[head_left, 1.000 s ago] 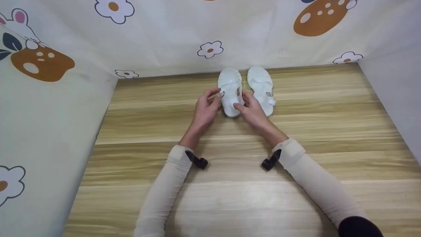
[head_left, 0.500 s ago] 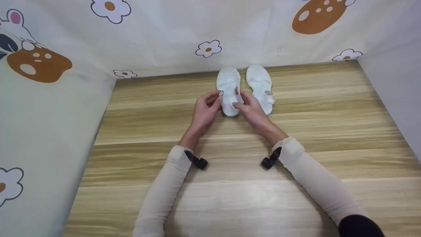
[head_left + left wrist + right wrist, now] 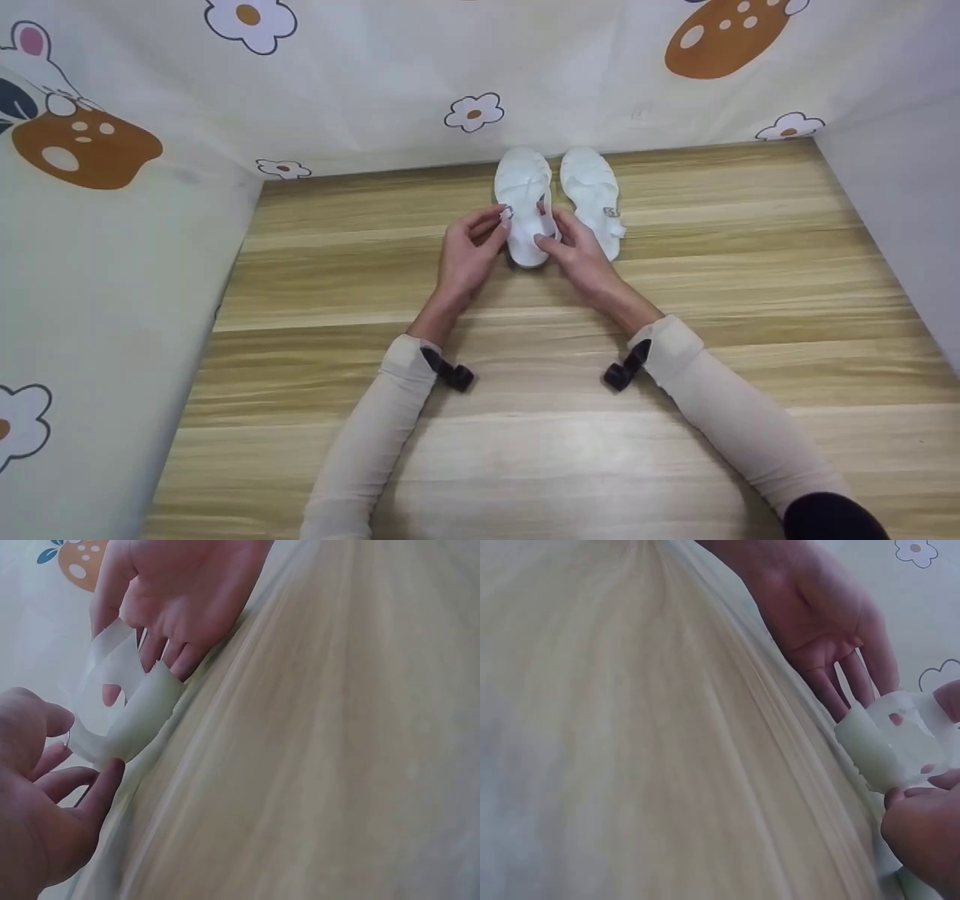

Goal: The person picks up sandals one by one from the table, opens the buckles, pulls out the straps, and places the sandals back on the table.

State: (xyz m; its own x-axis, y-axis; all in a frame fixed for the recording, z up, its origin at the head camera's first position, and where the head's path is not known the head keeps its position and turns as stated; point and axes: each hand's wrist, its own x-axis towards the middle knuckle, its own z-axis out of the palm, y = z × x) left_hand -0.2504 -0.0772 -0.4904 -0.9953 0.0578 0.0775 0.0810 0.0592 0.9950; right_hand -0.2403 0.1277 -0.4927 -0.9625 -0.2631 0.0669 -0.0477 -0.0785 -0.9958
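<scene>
The wooden floor (image 3: 525, 390) runs out to a flower-printed cloth backdrop (image 3: 465, 82), and a pair of white jelly sandals sits at the far middle, close to that cloth. I work on the left sandal (image 3: 525, 195); the right sandal (image 3: 592, 187) lies just beside it, untouched. My left hand (image 3: 465, 255) pinches the buckle side of the strap, and my right hand (image 3: 581, 251) curls its fingers on the heel band. The shoe seems light and rubbery, so it bends readily under my fingertips. I judge the stiffer heel end the safest hold, since the thin strap (image 3: 139, 709) flexes and may slip.
</scene>
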